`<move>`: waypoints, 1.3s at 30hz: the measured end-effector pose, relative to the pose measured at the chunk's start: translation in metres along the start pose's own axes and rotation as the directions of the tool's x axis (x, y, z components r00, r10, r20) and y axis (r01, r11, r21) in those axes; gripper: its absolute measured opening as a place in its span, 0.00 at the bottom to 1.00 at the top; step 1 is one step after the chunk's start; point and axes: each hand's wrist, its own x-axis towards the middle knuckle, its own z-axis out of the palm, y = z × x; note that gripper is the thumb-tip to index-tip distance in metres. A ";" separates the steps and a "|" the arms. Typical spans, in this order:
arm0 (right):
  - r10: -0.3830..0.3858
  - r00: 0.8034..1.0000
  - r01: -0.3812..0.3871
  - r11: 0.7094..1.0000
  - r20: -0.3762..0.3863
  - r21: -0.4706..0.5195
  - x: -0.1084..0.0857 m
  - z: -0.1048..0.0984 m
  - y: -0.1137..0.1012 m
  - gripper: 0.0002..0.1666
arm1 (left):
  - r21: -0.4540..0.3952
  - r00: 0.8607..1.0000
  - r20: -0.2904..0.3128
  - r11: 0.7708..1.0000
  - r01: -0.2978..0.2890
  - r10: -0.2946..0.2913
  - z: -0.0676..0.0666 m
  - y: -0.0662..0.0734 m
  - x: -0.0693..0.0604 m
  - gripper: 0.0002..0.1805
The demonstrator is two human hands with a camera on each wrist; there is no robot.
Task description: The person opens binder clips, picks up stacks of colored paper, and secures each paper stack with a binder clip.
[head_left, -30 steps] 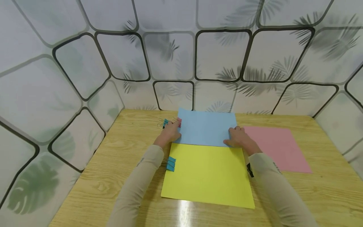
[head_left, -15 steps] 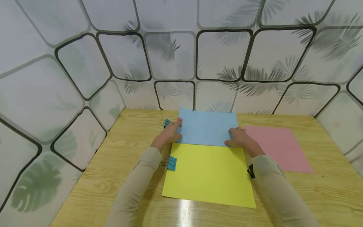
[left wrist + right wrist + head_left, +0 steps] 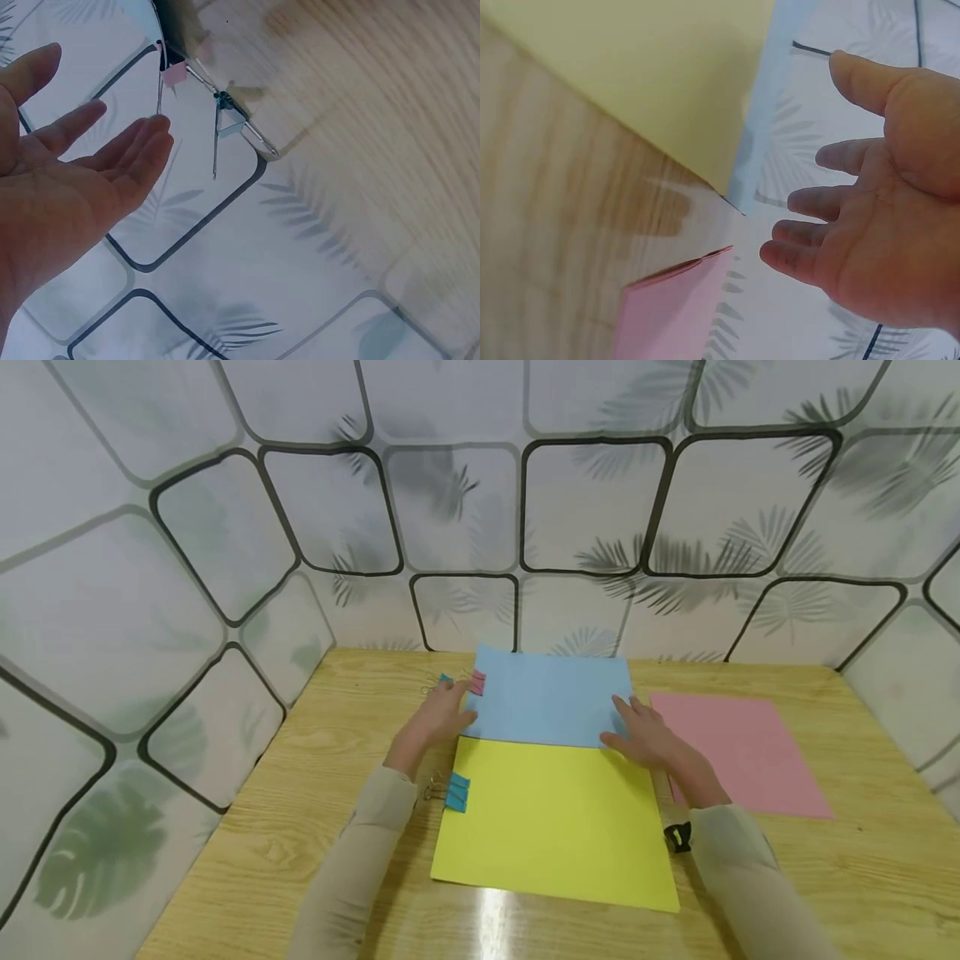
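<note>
A blue sheet (image 3: pixel 551 697) lies at the back of the table, meeting a yellow sheet (image 3: pixel 555 827) in front of it. My left hand (image 3: pixel 431 718), fingers extended, hovers by the blue sheet's left edge, holding nothing. Close to its fingertips a pink binder clip (image 3: pixel 477 682) sits on that edge. Behind the fingers a blue binder clip (image 3: pixel 446 678) is partly hidden; the left wrist view shows this blue clip (image 3: pixel 231 126) beside the pink clip (image 3: pixel 174 73). My right hand (image 3: pixel 647 739) is spread over the blue sheet's right edge, apart from the paper in the right wrist view.
Another blue binder clip (image 3: pixel 457 792) grips the yellow sheet's left edge, its wire handles pointing left. Pink paper (image 3: pixel 742 756) lies to the right on the wooden table (image 3: pixel 300 827). A patterned wall covering (image 3: pixel 465 510) rises directly behind the table and at both sides.
Both hands have let go of the blue sheet's sides and drawn back slightly toward me, the fingers straightening. The sheets and clips look unmoved.
</note>
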 end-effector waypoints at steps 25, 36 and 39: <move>-0.085 0.987 0.093 0.994 -0.135 0.054 -0.046 0.008 -0.023 0.47 | 0.144 0.990 -0.123 0.988 -0.046 0.065 0.010 0.015 -0.042 0.35; -0.077 0.986 0.079 0.997 -0.146 0.009 -0.047 0.011 -0.019 0.47 | 0.143 0.990 -0.122 0.988 -0.057 0.075 0.007 0.018 -0.049 0.35; -0.052 0.989 0.055 0.998 -0.142 0.014 -0.049 0.005 -0.013 0.48 | 0.132 0.990 -0.119 0.990 -0.054 0.070 0.006 0.019 -0.050 0.35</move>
